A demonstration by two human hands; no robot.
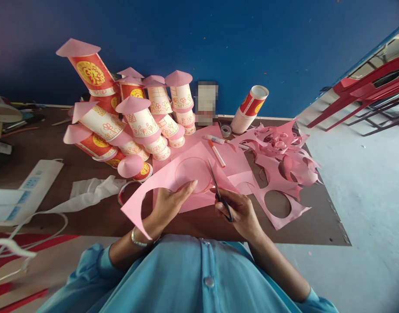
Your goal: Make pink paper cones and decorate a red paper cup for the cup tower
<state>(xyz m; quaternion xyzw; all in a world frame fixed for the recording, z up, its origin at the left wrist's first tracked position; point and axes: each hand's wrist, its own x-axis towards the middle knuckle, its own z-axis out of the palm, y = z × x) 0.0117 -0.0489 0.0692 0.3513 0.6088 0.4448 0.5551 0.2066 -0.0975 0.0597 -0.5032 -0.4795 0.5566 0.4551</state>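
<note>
A sheet of pink paper (167,174) with a round outline drawn on it is pinched in my left hand (170,202); the thumb lies on top and the other fingers are hidden beneath. Its left end has a curved cut-out. My right hand (240,211) grips black-handled scissors (221,195), whose blades point up and away at the right side of the drawn circle. Beyond them, an orange-and-white marker (217,153) and a glue stick (214,139) lie on more pink paper (232,161).
Decorated paper cups with pink cone tops (139,117) stand stacked at the left. Pink paper scraps (284,161) heap at the right, near a stack of cups (250,108). A tape roll (225,130) sits by the blue wall. Red chairs (359,95) stand far right.
</note>
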